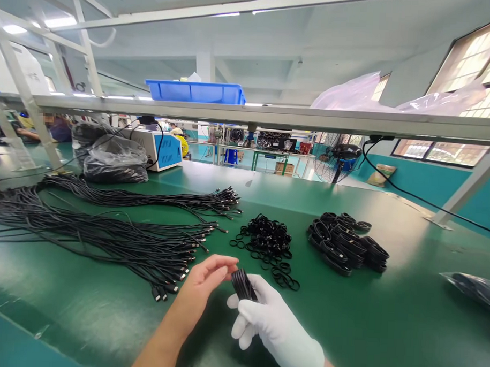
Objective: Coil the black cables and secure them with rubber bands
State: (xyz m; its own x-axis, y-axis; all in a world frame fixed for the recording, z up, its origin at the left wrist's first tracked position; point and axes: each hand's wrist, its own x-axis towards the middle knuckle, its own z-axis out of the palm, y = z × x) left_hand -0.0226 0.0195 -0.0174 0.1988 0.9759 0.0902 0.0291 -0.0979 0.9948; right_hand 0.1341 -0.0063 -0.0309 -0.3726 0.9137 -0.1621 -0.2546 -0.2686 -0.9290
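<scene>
My right hand, in a white glove, is closed around a coiled black cable above the green tabletop. The coil's loops lie side by side in a narrow bundle. At its left end is my bare left hand, fingers stretched out and slightly apart, the tips at or beside the coil; whether they touch it I cannot tell. Just beyond both hands lies a heap of small black rings. On the left, many long black cables lie straight, their metal plugs toward my left hand. Several coiled cables are piled on the right.
A second bundle of straight cables lies farther back. Behind it stand a plastic-wrapped bundle and a blue-and-white machine. An overhead shelf carries a blue tray. A clear bag lies at far right.
</scene>
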